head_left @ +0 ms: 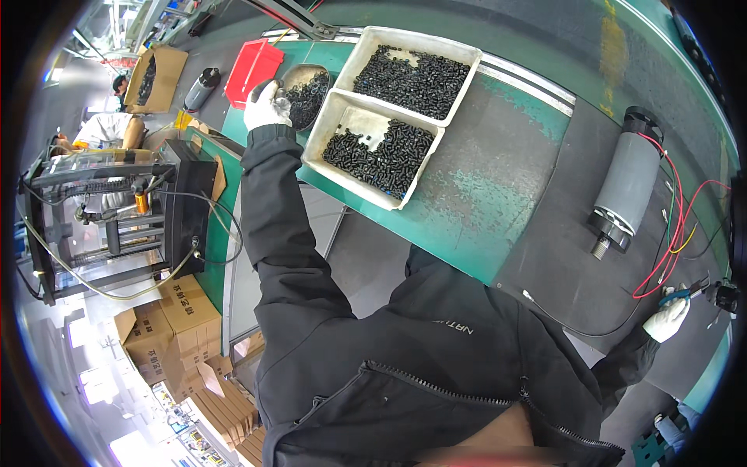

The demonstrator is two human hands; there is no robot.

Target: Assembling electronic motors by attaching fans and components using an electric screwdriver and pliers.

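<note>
My left hand (267, 107), in a white glove, is at the left rim of a round bowl (293, 75) of small black parts. Its fingers are curled together; what they pinch, if anything, is too small to name. Far to the right, my gloved right hand (666, 321) is closed around pliers with blue handles (682, 293), next to a small black fixture (727, 296) at the bench edge. Above that hand lies a grey cylindrical motor (629, 183) with black ends and a threaded shaft. Loose red, yellow and black wires (675, 226) run beside it.
Two white trays (360, 35) of short black pieces stand on the green bench (498, 226), beside a red bin (250, 74). At left are a machine frame (117, 226), cardboard boxes (187, 311), another grey cylinder (201, 89) and a person (111, 131).
</note>
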